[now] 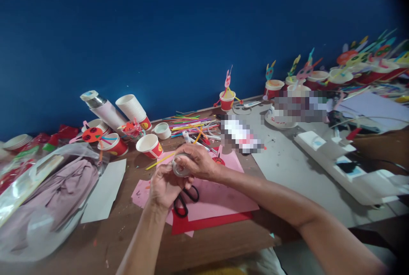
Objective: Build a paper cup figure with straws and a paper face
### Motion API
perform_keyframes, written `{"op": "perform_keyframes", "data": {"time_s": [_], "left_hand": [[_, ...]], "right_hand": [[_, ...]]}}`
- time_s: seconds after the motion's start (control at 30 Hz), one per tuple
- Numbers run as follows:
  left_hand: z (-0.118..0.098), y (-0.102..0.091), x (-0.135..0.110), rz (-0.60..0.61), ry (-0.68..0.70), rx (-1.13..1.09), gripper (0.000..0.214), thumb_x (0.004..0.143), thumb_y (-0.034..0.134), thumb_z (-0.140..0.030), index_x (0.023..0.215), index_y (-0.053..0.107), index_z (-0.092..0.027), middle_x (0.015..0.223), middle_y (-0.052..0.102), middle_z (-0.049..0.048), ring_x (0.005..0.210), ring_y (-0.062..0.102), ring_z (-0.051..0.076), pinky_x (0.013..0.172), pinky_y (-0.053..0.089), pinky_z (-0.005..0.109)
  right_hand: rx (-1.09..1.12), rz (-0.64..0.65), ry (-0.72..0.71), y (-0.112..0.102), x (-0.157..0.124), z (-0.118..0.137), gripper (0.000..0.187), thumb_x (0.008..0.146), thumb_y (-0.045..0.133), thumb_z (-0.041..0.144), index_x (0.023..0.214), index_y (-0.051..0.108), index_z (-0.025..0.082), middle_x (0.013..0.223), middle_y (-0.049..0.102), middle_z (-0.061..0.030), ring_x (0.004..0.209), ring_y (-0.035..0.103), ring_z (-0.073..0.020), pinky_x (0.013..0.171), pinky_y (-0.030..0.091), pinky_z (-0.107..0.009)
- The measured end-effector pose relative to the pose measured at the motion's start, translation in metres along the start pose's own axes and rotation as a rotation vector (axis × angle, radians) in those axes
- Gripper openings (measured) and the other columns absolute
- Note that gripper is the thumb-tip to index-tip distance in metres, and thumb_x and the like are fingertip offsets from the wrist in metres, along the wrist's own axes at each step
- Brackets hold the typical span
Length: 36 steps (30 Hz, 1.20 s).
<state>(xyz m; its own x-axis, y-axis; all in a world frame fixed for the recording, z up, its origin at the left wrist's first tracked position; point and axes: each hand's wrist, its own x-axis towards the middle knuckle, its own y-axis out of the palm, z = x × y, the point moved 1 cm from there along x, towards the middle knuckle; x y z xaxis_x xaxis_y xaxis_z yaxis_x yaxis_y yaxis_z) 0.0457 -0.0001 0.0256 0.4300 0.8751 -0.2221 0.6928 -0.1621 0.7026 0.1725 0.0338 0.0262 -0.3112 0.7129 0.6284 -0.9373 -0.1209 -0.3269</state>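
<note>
A roll of clear tape (181,170) is held up between my two hands, above the sheets of pink paper (220,194). The fingers of my left hand (163,184) wrap round it from the left and below. From above and the right, my right hand (202,162) pinches at its upper edge; the fingertips are partly hidden. Just under the hands lie scissors with black handles (182,207), their blades covered by my left hand. A red sheet (211,223) shows beneath the pink paper. Behind my right hand a red paper piece with dark markings (219,161) rests on the pink.
Red-and-white paper cups (150,146) stand beyond, near a cup stack (132,111) and a flask (105,111). Thin coloured sticks (191,125) lie behind my hands. A plastic bag (54,207) is at left. Cups with paper figures (227,100) line the wall; a white box (338,164) stands right.
</note>
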Motion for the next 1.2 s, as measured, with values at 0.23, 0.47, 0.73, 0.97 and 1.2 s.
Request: {"op": "perform_keyframes", "data": {"time_s": [0.23, 0.47, 0.73, 0.97, 1.2], "left_hand": [[0.005, -0.013, 0.003, 0.065, 0.053, -0.044, 0.019, 0.061, 0.053, -0.021, 0.072, 0.065, -0.012, 0.064, 0.068, 0.008, 0.056, 0.064, 0.024, 0.044, 0.048, 0.029], [0.005, -0.017, 0.003, 0.094, 0.044, -0.037, 0.02, 0.061, 0.055, -0.02, 0.074, 0.067, -0.012, 0.067, 0.069, 0.0094, 0.058, 0.065, 0.027, 0.044, 0.049, 0.031], [0.008, -0.017, 0.003, 0.03, 0.053, -0.039, 0.019, 0.063, 0.057, -0.026, 0.073, 0.067, -0.013, 0.064, 0.069, 0.0077, 0.055, 0.064, 0.025, 0.043, 0.049, 0.031], [0.008, -0.019, 0.003, 0.064, 0.043, -0.027, 0.02, 0.061, 0.053, -0.023, 0.075, 0.063, -0.012, 0.067, 0.068, 0.0091, 0.058, 0.064, 0.025, 0.046, 0.049, 0.032], [0.007, -0.015, 0.001, 0.076, 0.057, -0.022, 0.019, 0.058, 0.052, -0.019, 0.073, 0.062, -0.012, 0.065, 0.068, 0.0087, 0.057, 0.064, 0.025, 0.044, 0.048, 0.03]], "right_hand": [[-0.061, 0.049, -0.028, 0.002, -0.002, -0.001, 0.023, 0.087, 0.046, 0.032, 0.087, 0.062, 0.016, 0.078, 0.064, -0.0028, 0.072, 0.057, -0.0122, 0.067, 0.042, -0.022], [-0.048, 0.058, -0.015, 0.002, -0.002, 0.0, 0.024, 0.087, 0.045, 0.033, 0.085, 0.062, 0.015, 0.077, 0.064, -0.0031, 0.072, 0.057, -0.0122, 0.066, 0.041, -0.022], [-0.016, 0.05, -0.001, 0.002, -0.001, -0.001, 0.023, 0.086, 0.048, 0.033, 0.085, 0.063, 0.016, 0.077, 0.064, -0.0023, 0.07, 0.057, -0.0115, 0.066, 0.041, -0.021], [-0.031, 0.079, 0.003, 0.001, -0.002, 0.0, 0.023, 0.086, 0.047, 0.033, 0.085, 0.063, 0.016, 0.076, 0.063, -0.0021, 0.07, 0.056, -0.0114, 0.066, 0.04, -0.021], [-0.016, 0.08, 0.01, 0.001, -0.002, 0.001, 0.024, 0.087, 0.045, 0.032, 0.085, 0.061, 0.015, 0.077, 0.063, -0.0027, 0.071, 0.056, -0.012, 0.067, 0.041, -0.022]]}}
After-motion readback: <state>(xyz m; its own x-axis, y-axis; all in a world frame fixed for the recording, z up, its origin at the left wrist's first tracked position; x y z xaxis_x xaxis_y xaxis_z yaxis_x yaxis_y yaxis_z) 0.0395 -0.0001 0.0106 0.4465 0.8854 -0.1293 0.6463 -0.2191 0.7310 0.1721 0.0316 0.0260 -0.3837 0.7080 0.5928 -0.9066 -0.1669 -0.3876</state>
